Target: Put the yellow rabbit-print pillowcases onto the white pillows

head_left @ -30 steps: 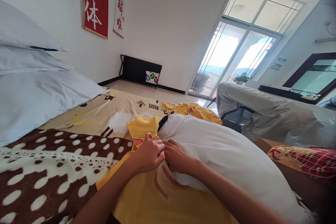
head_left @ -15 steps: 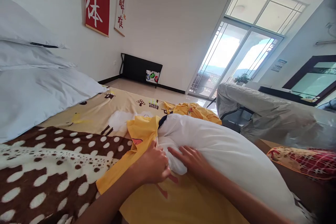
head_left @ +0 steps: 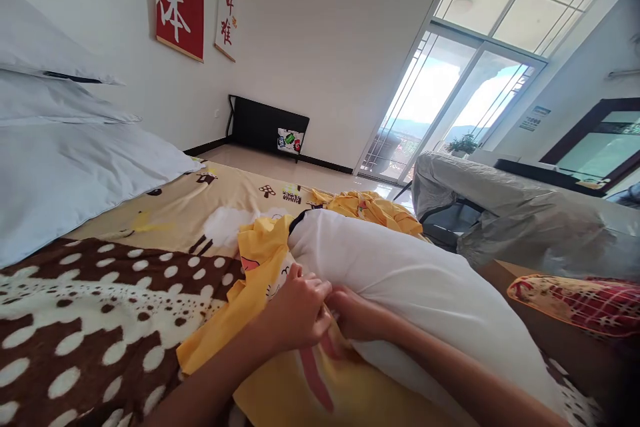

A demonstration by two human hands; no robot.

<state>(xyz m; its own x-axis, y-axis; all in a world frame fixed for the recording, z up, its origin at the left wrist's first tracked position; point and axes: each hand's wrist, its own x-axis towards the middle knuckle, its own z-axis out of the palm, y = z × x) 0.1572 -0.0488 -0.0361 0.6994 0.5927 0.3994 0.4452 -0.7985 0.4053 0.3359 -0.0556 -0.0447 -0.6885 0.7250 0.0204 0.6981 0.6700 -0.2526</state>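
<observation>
A long white pillow (head_left: 415,287) lies across the bed, partly inside a yellow printed pillowcase (head_left: 265,257). My left hand (head_left: 299,310) is closed on the pillowcase's open edge at the pillow's near side. My right hand (head_left: 356,315) is tucked under the white pillow's lower edge right beside the left; its fingers curl into the fabric and are mostly hidden. The pillow's far end, with a dark trim, pokes out past the yellow cloth.
A brown blanket with white dots (head_left: 85,320) covers the bed at left. Stacked white pillows (head_left: 60,147) lie at the far left. A second yellow cloth (head_left: 373,208) lies beyond the pillow. A covered sofa (head_left: 520,220) and a red patterned cushion (head_left: 585,300) are at right.
My right hand slid from the top of the white pillow down under its edge. The yellow pillowcase has been pulled further along the pillow. The two hands have come together again.
</observation>
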